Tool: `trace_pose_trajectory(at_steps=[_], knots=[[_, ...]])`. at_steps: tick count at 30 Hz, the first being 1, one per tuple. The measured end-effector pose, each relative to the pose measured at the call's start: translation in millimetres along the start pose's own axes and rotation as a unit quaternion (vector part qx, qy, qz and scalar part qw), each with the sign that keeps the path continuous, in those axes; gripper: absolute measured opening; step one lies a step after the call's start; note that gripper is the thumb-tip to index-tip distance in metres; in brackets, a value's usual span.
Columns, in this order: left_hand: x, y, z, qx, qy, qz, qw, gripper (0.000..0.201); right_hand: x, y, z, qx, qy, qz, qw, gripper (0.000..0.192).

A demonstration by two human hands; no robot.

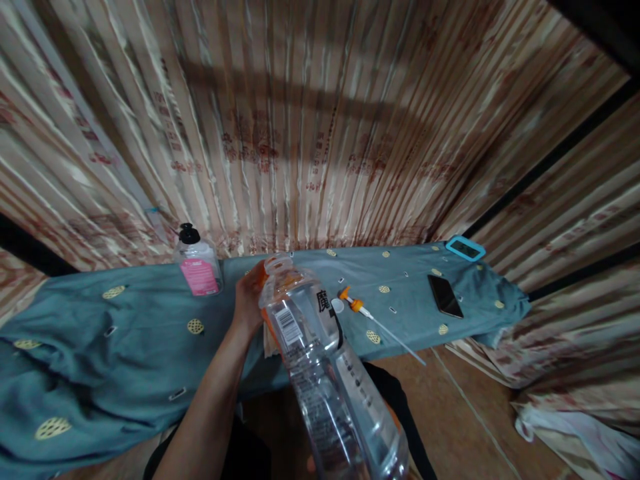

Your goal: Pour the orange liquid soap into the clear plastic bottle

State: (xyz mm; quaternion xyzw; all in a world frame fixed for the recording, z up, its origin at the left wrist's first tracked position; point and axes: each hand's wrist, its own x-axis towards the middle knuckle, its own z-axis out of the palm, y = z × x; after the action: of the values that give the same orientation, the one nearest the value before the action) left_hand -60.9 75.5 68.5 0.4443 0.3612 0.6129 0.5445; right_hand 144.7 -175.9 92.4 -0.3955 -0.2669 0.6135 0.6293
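Observation:
A clear plastic bottle point(320, 360) with a barcode label and black lettering is tilted, its uncapped mouth pointing away from me and its base close to the camera. My left hand point(249, 297) grips it at the neck, where something orange shows behind the plastic. Only a sliver of my right hand point(311, 463) shows under the bottle's base, holding it up. A small white cap point(338, 305) lies on the cloth just right of the bottle. Beside the cap lies an orange pump head point(356, 305) with a long white tube.
A teal cloth point(100, 333) with gold emblems covers the table. On it stand a pump bottle point(198, 267) with a pink label, a black phone point(445, 295) and a teal-cased device point(465, 249). Patterned curtains hang behind. A white bag point(575, 427) lies on the floor at right.

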Motion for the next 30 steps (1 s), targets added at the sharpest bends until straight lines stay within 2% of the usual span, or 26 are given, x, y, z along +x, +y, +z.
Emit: trace_pose_trajectory(at_steps=[6, 11, 15, 25, 30], knots=[[0, -1, 2.3, 0.01, 0.004, 0.024, 1.0, 0.043, 6, -5, 5, 0.004, -0.016, 0.0, 1.0, 0.047], [0, 1, 5.2, -0.006, 0.004, 0.015, 1.0, 0.04, 6, -7, 9, 0.004, -0.019, -0.003, 1.0, 0.043], [-2, 3, 7.0, 0.026, 0.01, 0.04, 0.999, 0.042, 9, -9, 11, 0.005, -0.02, -0.001, 1.0, 0.043], [1, 0, 6.7, 0.007, 0.022, 0.017, 1.0, 0.05, 13, -14, 11, 0.009, -0.023, 0.002, 1.0, 0.044], [1, -1, 7.8, 0.022, 0.035, 0.032, 0.999, 0.051, 13, -14, 10, 0.012, -0.025, 0.003, 1.0, 0.05]])
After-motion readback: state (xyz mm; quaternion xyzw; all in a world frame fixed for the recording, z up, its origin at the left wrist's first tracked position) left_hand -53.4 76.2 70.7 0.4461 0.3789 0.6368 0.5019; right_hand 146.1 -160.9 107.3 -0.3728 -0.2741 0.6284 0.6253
